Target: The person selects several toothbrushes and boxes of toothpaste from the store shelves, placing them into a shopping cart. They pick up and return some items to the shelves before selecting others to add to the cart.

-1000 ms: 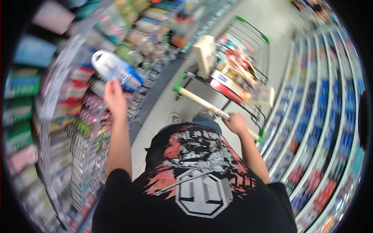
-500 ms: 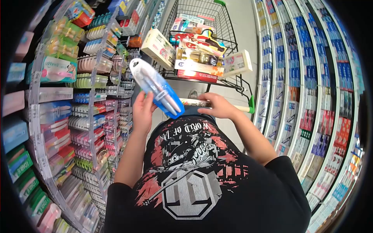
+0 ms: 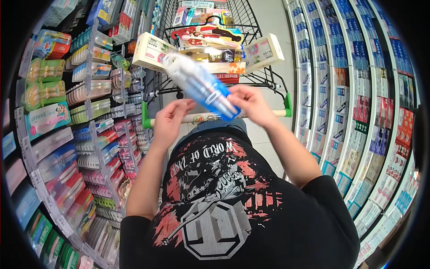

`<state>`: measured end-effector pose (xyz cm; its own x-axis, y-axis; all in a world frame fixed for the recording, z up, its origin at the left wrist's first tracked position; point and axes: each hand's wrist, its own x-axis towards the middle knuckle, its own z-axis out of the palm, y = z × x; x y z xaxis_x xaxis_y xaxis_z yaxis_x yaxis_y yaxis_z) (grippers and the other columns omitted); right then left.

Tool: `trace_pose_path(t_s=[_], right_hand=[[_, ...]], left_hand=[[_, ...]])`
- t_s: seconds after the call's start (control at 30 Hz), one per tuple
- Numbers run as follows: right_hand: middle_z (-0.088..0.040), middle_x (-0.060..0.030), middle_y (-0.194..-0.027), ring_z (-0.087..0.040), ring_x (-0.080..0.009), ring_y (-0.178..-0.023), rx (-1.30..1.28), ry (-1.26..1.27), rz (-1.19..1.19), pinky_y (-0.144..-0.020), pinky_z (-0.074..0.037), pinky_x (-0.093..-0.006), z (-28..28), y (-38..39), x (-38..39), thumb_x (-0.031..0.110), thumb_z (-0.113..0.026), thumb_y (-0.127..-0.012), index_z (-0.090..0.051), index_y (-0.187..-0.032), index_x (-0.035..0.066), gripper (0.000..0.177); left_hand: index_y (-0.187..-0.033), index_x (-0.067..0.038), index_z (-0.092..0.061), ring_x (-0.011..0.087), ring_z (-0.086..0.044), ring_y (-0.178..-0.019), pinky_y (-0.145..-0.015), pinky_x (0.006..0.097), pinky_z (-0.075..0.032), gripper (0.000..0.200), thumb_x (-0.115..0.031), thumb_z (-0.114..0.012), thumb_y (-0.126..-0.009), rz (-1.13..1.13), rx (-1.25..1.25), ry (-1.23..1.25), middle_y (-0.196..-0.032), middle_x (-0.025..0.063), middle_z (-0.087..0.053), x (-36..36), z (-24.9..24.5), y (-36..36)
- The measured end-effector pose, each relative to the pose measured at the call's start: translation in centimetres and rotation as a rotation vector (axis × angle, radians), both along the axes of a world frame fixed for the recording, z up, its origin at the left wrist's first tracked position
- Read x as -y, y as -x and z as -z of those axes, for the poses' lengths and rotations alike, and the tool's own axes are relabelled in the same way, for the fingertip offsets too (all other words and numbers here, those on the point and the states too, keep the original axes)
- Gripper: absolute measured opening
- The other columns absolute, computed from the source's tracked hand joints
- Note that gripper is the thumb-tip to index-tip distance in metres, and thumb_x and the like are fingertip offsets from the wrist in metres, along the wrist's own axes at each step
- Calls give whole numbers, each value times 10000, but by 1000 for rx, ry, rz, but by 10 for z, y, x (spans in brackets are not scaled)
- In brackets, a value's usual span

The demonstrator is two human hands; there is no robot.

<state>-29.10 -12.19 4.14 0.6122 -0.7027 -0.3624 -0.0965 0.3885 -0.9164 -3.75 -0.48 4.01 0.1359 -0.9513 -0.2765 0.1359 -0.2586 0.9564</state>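
A blue and clear toothbrush pack [image 3: 201, 85], with long pale items inside, slants across the view in front of my body. Its upper end is smeared by motion and overlaps the goods in the cart behind it. My right hand [image 3: 251, 105] pinches the blue lower part at its right edge, thumb and fingers closed there. On the other side, my left hand [image 3: 174, 117] has its fingers bent together, the tips right at the pack's left edge. Below both hands lies the pale cart handle [image 3: 199, 119], with green ends.
Ahead stands a black wire shopping cart [image 3: 251, 29]. It carries two cream boxes, the left box [image 3: 150, 50] and the right box [image 3: 264, 51], plus a bottle pack [image 3: 210, 55]. Toothbrush racks [image 3: 89, 134] line the left side; shelves of boxes [image 3: 340, 103] run along the right.
The pack has moved up and to the right along with my left hand. My right hand has come off the cart handle and taken hold of the pack's right edge.
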Motion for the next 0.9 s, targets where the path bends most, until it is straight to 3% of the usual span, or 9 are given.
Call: trace_pose_path(t_s=[0.07, 0.13, 0.17, 0.2, 0.23, 0.27, 0.37, 0.5, 0.9], right_hand=[[-708, -3, -909, -625, -54, -804, -44, 135, 120, -754, -519, -239, 2, 13, 23, 75, -618, -1008, -676, -1158, 6, 175], [-705, -10, -898, -618, -55, -821, -217, 271, 130, -754, -508, -244, -8, 24, 49, 108, -617, -1013, -675, -1149, 9, 178], [-706, -18, -894, -618, -61, -829, -273, 329, 114, -753, -505, -256, -2, 31, 62, 129, -617, -1014, -670, -1150, 9, 189], [-707, -26, -891, -619, -68, -836, -327, 389, 98, -752, -503, -269, 5, 35, 73, 150, -616, -1016, -666, -1151, 9, 201], [-721, -92, -906, -661, -164, -836, -415, 480, 76, -768, -511, -323, 8, 34, 81, 177, -610, -1015, -655, -1170, 35, 215], [-721, -92, -906, -661, -164, -836, -415, 475, 77, -768, -511, -323, 10, 30, 86, 177, -610, -1015, -655, -1170, 35, 215], [-697, -217, -964, -665, -385, -884, -572, 609, -58, -816, -522, -426, 11, 6, 91, 189, -596, -1007, -646, -1152, 66, 196], [-696, -234, -988, -652, -440, -962, -614, 693, -211, -816, -516, -497, 34, -17, 84, 146, -584, -983, -638, -1106, 44, 169], [-690, -190, -974, -653, -401, -966, -635, 846, -294, -818, -524, -498, 74, -14, 67, 158, -588, -968, -645, -1090, 74, 158]], left_hand=[[-1065, 9, -705, 165, -716, -898, -810, 296, -546, 278, -226, -556, -1066, -34, 150, -32, -969, 79, -756, -1, 12, -12], [-934, -40, -733, 225, -727, -835, -736, 334, -547, 323, -313, -594, -1034, 56, 659, -208, -861, 141, -744, -5, 19, -23], [-934, -40, -733, 225, -727, -835, -736, 334, -547, 323, -313, -594, -1034, 60, 659, -216, -861, 141, -744, -6, 21, -21], [-870, -57, -730, 278, -720, -804, -704, 378, -543, 394, -395, -586, -1015, 91, 905, -240, -815, 162, -727, -6, 21, -16], [-807, -75, -726, 331, -714, -774, -671, 422, -538, 468, -476, -577, -996, 124, 1151, -260, -770, 183, -710, -6, 21, -12], [-807, -75, -726, 331, -714, -774, -671, 422, -538, 468, -476, -577, -996, 127, 1153, -263, -770, 183, -710, -1, 20, -7], [-755, -92, -714, 391, -701, -730, -658, 486, -532, 569, -586, -530, -968, 128, 1221, -533, -745, 176, -712, 18, 14, 3], [-814, -108, -724, 412, -703, -819, -711, 495, -531, 572, -604, -486, -968, 226, 1225, -656, -800, 188, -722, 21, 18, 0], [-822, -96, -707, 403, -704, -785, -696, 483, -548, 404, -444, -564, -968, 154, 1198, -442, -802, 182, -724, 7, 30, -9]])
